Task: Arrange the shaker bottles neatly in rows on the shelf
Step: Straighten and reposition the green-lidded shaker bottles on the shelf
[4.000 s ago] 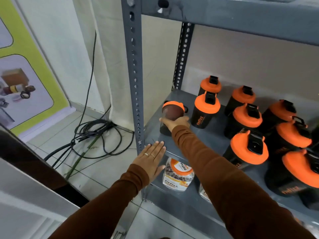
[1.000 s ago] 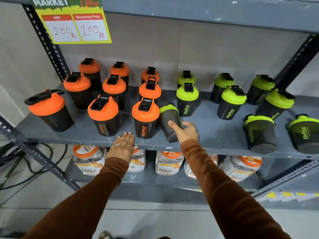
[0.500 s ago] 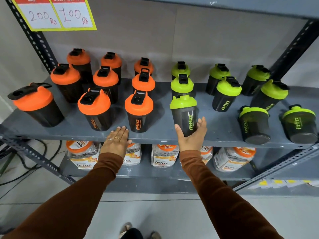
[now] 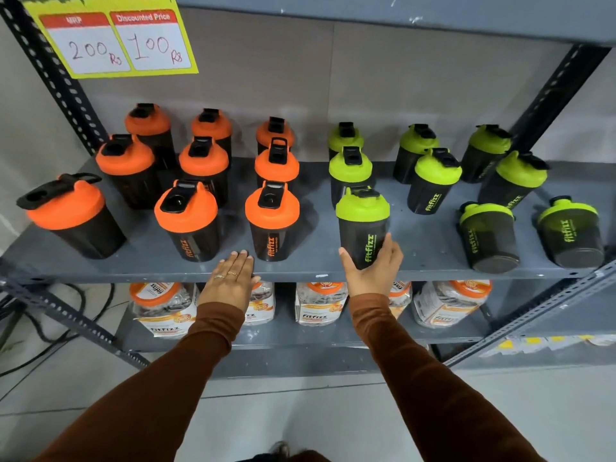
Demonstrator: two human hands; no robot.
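The right hand (image 4: 372, 266) cups the base of a green-lidded shaker bottle (image 4: 363, 225) that stands upright at the front of the grey metal shelf (image 4: 426, 248), thumb on one side and fingers on the other, spread wide. Whether the palm presses the bottle or only brackets it I cannot tell. The left hand (image 4: 231, 278) lies flat and open on the shelf's front lip, holding nothing, just beside the nearest orange-lidded shaker (image 4: 271, 220).

The step in hand looks like squaring this bottle into the front of its column — two more green-lidded bottles (image 4: 350, 168) stand directly behind it. To do it well, keep the grip low, near the base, so that the bottle slides rather than tips, and nudge it until its lid sits in line with the two behind and level with the front orange bottles to its left. Turning the printed name to face outward, as on its neighbours, would make the row read cleanly.

The green side is less settled than the orange. At the far right two shakers (image 4: 488, 238) appear tilted, their bases turned toward the camera, and seem to want righting and lining up. The leftmost orange bottle (image 4: 68, 215), its flip cap open, also stands out of line and leans away from its row.
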